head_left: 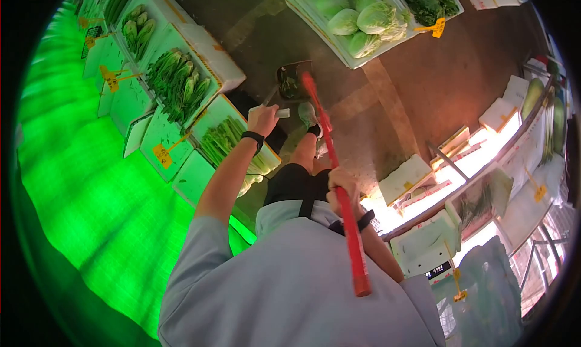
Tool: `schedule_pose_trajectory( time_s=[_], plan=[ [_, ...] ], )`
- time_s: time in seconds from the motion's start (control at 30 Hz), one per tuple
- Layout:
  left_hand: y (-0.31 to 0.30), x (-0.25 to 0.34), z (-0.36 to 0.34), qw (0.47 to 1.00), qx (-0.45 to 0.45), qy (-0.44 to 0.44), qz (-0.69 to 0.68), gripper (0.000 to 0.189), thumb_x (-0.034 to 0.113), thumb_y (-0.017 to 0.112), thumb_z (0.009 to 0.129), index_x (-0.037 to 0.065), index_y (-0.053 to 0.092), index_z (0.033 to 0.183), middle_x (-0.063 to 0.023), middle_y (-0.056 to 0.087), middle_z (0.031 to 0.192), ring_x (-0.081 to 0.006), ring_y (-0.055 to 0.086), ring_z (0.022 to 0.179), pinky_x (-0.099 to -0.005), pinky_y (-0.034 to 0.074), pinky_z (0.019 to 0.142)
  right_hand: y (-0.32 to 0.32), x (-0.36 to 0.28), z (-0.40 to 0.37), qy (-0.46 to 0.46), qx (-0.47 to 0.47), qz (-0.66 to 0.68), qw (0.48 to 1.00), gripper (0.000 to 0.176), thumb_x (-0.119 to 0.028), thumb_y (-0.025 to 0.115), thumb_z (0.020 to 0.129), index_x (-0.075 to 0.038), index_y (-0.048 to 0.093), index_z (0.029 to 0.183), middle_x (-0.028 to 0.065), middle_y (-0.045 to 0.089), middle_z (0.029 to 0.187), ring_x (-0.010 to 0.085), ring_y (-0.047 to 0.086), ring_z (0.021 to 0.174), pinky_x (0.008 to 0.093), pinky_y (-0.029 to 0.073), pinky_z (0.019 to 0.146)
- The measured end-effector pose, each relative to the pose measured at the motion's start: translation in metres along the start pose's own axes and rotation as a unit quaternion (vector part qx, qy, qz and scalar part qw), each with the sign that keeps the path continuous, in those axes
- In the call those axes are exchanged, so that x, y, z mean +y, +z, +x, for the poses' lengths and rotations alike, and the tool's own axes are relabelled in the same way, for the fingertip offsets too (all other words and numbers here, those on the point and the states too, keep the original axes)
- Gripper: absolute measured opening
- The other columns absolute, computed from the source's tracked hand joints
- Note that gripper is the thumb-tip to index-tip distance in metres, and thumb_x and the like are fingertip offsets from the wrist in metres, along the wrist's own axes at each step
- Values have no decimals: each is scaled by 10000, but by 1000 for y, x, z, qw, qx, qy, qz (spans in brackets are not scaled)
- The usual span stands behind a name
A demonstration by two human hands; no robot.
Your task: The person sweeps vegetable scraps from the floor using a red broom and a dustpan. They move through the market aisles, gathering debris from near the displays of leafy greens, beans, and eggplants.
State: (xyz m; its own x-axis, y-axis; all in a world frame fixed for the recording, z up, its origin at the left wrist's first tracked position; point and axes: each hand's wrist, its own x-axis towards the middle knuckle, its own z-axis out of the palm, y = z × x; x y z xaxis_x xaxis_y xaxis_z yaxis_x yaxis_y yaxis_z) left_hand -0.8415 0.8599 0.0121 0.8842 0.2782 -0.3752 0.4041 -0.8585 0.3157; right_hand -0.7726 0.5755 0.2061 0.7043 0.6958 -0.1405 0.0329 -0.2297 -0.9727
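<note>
My left hand (pixel 263 120), with a black band at the wrist, is closed around the handle of a long-handled dustpan (pixel 294 81). The handle's pale end sticks out beside my fingers. Green scraps lie in the dark pan down on the floor. My right hand (pixel 343 189) grips a red broom (pixel 347 217) by its stick, close to my body. The stick slants forward and its far end reaches the dustpan; bristles cannot be made out. My foot (pixel 307 115) stands just behind the pan.
Foam boxes of leafy greens (pixel 175 84) and green stalks (pixel 224 142) line the left, beside a green cloth (pixel 115 208). A crate of cabbages (pixel 363 20) stands ahead. Brightly lit shelves with boxes (pixel 408 180) run along the right. Yellow price tags (pixel 162 156) stick out.
</note>
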Motion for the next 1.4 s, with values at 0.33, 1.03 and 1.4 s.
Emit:
schedule_pose_trajectory(
  time_s=[0.33,1.03,1.4],
  plan=[
    [-4,-17,-22,983,0,-145,-112,127,213,630,860,132,660,953,-168,678,807,-393,655,795,-491,524,697,-76,35,-6,83,14,8,996,74,16,471,623,-12,410,653,69,447,682,175,448,630,273,354,596],
    [9,-47,-89,910,76,-298,-279,164,242,645,881,86,640,932,-190,654,794,-408,632,786,-477,483,667,-248,33,30,222,170,206,938,206,-75,523,610,-113,326,656,25,320,663,172,356,672,301,339,611],
    [10,-55,-102,879,92,-363,-296,282,268,671,877,42,679,1047,-228,671,862,-405,657,832,-446,503,699,-74,26,112,124,-44,7,991,90,20,437,697,-52,395,662,22,416,713,94,399,649,229,361,627]
  ],
)
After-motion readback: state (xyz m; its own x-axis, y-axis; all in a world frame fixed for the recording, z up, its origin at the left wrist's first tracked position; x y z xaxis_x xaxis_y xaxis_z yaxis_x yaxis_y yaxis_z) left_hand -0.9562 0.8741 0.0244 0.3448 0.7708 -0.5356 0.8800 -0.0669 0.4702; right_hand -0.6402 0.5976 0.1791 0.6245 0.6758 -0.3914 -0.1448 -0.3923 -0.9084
